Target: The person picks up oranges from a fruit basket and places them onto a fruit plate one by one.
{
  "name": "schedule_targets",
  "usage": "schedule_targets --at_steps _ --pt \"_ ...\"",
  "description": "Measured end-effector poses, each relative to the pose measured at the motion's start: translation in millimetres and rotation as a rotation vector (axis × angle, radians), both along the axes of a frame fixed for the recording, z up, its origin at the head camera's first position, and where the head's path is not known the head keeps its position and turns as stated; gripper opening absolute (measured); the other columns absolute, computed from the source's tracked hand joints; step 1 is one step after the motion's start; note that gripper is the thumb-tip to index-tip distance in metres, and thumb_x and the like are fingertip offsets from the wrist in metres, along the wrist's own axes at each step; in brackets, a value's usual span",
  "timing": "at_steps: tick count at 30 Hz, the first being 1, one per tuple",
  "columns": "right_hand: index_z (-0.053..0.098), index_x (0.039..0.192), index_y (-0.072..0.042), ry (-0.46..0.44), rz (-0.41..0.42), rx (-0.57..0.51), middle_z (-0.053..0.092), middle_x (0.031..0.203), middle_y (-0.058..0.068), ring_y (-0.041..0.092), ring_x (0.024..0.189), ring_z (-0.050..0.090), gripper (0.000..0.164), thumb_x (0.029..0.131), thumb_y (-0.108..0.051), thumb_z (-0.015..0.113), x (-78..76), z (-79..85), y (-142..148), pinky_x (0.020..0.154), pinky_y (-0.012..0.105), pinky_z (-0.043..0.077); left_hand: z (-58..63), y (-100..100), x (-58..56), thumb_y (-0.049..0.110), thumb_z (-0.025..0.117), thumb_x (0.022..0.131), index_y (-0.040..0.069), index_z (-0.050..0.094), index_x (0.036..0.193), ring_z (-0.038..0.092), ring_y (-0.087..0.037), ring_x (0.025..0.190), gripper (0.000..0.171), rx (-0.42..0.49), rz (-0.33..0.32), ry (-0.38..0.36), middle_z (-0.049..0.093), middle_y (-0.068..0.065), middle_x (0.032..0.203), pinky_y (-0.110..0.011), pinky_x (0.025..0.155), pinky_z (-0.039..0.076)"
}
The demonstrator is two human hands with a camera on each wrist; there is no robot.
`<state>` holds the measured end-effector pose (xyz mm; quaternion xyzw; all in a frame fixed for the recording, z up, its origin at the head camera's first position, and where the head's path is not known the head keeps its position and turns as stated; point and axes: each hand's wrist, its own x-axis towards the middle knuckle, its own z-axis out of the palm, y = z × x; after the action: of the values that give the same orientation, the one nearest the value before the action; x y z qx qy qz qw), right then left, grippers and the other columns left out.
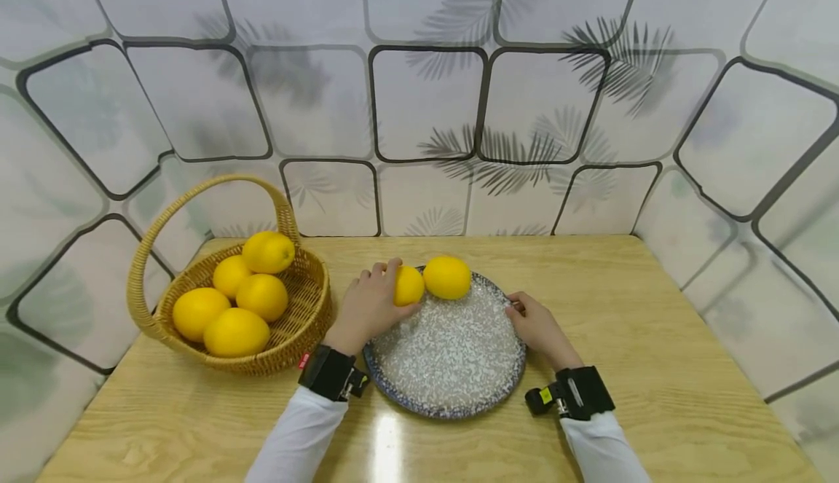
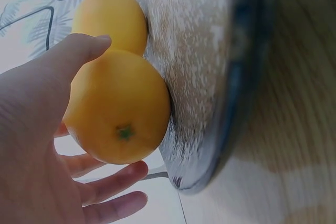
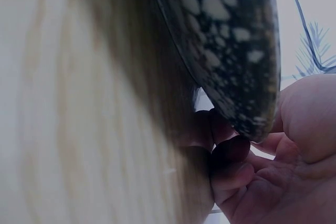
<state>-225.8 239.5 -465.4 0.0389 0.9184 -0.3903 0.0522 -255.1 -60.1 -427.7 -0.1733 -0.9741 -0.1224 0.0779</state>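
A round speckled grey plate (image 1: 452, 359) with a dark blue rim lies on the table. My left hand (image 1: 373, 304) holds an orange (image 1: 409, 286) at the plate's far left side, thumb over its top and fingers around its side. In the left wrist view, the held orange (image 2: 123, 108) shows a green star-shaped stem mark, and its side is right at the plate's surface. A second orange (image 1: 448, 277) sits beside it on the plate's far part. My right hand (image 1: 537, 326) grips the plate's right rim, its fingers curled under the edge in the right wrist view.
A woven wicker basket (image 1: 321, 308) with a tall handle stands on the left, holding several oranges (image 1: 237, 332). The wooden table (image 1: 668, 366) meets a patterned wall covering (image 1: 426, 199) at the back and sides.
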Motion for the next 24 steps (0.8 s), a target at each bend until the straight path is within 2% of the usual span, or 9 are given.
schedule_targets --at_steps 14,24 --pt "0.05 0.142 0.0 -0.013 0.0 0.006 0.061 0.13 0.025 0.038 0.117 0.06 0.04 0.108 -0.018 0.044 -0.8 0.8 -1.4 0.095 0.051 0.049 -2.0 -2.8 -2.1 0.063 0.072 0.085 0.014 0.039 0.15 0.064 -0.041 0.108 0.087 0.0 0.016 -0.026 0.06 -0.022 0.133 -0.054 0.093 0.053" --pt "0.05 0.142 0.001 -0.014 -0.006 0.012 0.061 0.129 0.025 0.038 0.116 0.059 0.04 0.108 -0.018 0.045 -0.6 1.2 -1.5 0.095 0.052 0.049 2.9 -4.3 -0.1 0.06 0.07 0.089 0.013 0.04 0.15 0.062 -0.042 0.113 0.083 0.012 0.017 -0.033 0.057 -0.024 0.137 -0.056 0.094 0.053"
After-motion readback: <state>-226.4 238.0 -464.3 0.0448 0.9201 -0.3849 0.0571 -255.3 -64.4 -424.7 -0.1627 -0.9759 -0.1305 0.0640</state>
